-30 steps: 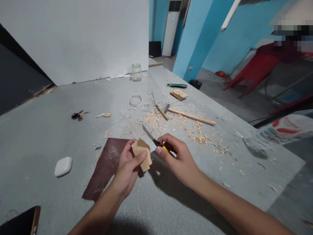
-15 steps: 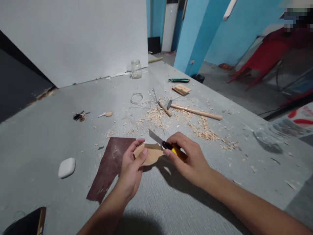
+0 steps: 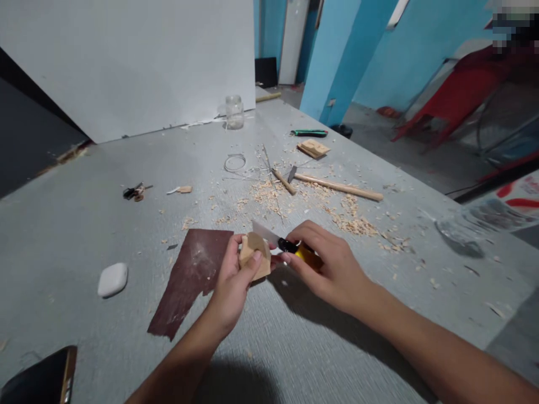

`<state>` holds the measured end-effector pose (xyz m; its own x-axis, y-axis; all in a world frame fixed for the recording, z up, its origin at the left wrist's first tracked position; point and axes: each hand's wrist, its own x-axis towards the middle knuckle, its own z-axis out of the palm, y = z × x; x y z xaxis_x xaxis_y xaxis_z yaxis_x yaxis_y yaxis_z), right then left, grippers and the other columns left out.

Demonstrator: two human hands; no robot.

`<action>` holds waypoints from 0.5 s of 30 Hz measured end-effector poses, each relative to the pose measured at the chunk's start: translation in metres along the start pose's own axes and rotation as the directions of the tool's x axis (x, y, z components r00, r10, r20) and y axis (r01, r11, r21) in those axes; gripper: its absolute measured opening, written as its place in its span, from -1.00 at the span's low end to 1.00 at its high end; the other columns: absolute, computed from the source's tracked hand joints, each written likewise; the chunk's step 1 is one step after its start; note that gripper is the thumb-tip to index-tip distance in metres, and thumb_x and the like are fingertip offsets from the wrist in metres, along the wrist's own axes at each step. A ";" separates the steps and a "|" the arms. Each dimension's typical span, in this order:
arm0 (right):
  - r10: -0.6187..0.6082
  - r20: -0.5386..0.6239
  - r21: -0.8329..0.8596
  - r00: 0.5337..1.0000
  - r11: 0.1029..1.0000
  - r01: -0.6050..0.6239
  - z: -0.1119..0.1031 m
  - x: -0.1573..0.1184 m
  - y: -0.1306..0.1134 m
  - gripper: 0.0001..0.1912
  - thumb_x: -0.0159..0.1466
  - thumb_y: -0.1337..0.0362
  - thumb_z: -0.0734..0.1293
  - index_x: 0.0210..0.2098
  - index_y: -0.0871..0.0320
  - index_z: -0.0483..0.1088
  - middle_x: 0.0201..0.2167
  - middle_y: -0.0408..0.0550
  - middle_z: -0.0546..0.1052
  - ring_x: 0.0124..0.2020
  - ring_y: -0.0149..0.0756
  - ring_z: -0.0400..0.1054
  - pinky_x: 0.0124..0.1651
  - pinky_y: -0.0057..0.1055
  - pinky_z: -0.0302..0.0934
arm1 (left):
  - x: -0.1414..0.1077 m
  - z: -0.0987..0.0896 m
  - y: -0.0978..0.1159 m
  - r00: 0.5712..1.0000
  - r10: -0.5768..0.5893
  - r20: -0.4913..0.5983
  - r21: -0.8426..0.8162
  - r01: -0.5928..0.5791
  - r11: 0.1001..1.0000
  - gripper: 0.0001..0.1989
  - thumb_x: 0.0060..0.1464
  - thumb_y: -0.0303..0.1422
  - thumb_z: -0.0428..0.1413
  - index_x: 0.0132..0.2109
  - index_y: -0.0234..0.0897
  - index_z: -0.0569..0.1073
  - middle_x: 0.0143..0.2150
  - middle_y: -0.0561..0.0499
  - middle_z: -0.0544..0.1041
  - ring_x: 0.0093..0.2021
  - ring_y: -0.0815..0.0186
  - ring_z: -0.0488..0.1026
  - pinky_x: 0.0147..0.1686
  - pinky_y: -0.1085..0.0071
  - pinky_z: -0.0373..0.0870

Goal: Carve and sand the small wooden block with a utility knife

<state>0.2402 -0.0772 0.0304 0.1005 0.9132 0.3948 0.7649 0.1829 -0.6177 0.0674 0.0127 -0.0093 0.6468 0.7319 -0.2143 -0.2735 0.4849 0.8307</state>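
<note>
Over my head camera, the only lettering I can find is on the clear ribbed plastic bottle lying at the table's right side: its red-and-white label is too blurred for me to read. The other container on the table, a short clear glass jar, stands upright near the white panel; I can't make out whether anything is in it. My left hand pinches one small tan block of wood, its thumb pressed on the near face, holding it just above the table near its middle. My right hand has its fingers curled round one yellow-and-black utility knife, blade out and angled across the block's upper edge; I can't tell whether steel touches wood. Beneath and left of my left hand lies one ragged dark-maroon sheet. Beyond, I count one wooden-handled hammer, one short wooden-handled tool, one coil of thin grey wire, one green-and-black hand tool and one flat stack of tan wood, with pale wood chips too many to number. On the left sit one glossy white rounded case and one dark phone-like slab.
</note>
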 end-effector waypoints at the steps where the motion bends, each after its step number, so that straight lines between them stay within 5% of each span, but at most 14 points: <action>1: 0.006 0.032 0.000 0.999 1.000 -0.006 0.002 -0.001 -0.001 -0.89 0.41 0.26 0.33 -0.12 0.16 0.41 -0.22 0.01 0.50 -0.23 -0.23 0.39 -0.19 -0.29 0.25 | 0.000 -0.001 -0.002 1.000 0.014 0.011 0.014 -0.014 1.000 -0.68 0.22 -0.29 0.27 0.03 -0.14 0.35 -0.08 0.02 0.59 -0.12 0.30 0.54 -0.01 0.32 0.44; 9: 0.049 0.179 0.029 0.983 0.998 -0.055 0.006 -0.004 -0.007 -0.82 0.38 0.25 0.35 -0.05 0.17 0.45 -0.17 0.02 0.54 -0.27 -0.26 0.41 -0.24 -0.34 0.24 | -0.004 -0.010 -0.005 0.993 0.003 0.115 0.084 -0.013 0.996 -0.56 0.09 -0.35 0.35 0.11 -0.16 0.50 -0.04 -0.03 0.59 -0.05 0.26 0.52 0.04 0.35 0.40; 15: 0.245 0.351 0.271 0.904 0.897 -0.349 0.007 0.000 -0.010 -0.91 0.33 0.28 0.37 -0.20 0.16 0.45 -0.43 -0.19 0.47 -0.46 -0.40 0.27 -0.41 -0.45 0.12 | -0.005 -0.003 0.001 0.988 -0.022 0.153 0.155 -0.001 0.988 -0.57 0.00 -0.27 0.42 0.01 -0.26 0.57 -0.06 -0.12 0.63 -0.05 0.15 0.57 0.00 0.28 0.48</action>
<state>0.2276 -0.0768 0.0319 0.0552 0.9979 -0.0333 0.4792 -0.0557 -0.8759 0.0617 0.0103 -0.0090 0.7539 0.6392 -0.1520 -0.1607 0.4037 0.9006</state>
